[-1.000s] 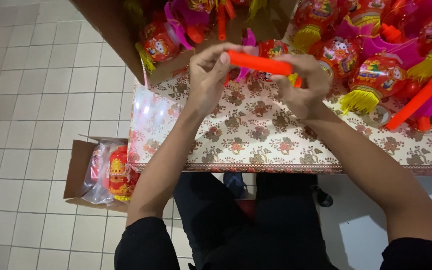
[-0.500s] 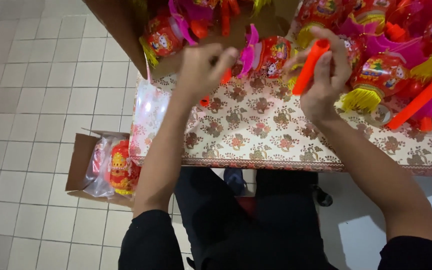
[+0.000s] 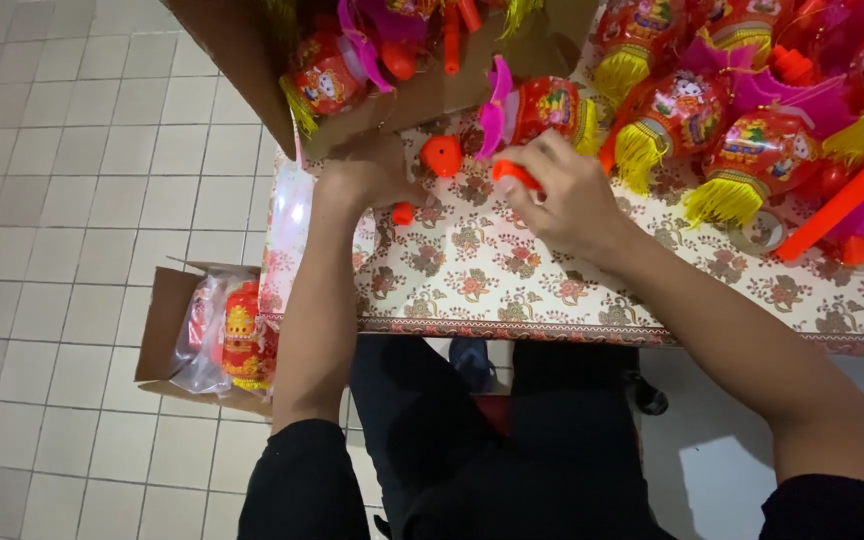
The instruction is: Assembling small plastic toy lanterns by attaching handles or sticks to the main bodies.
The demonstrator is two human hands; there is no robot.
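Right hand (image 3: 562, 195) is pinching the orange stick (image 3: 514, 174) at the lantern (image 3: 542, 108) | left hand (image 3: 377, 170) is closing beside loose caps (image 3: 441, 155) | we are judging assembly midway, many lanterns (image 3: 742, 150) finished.

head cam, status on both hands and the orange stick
Right hand gripping orange stick by red lantern. Left hand on floral tablecloth, beside orange cap. Lantern pile crowds the far side.
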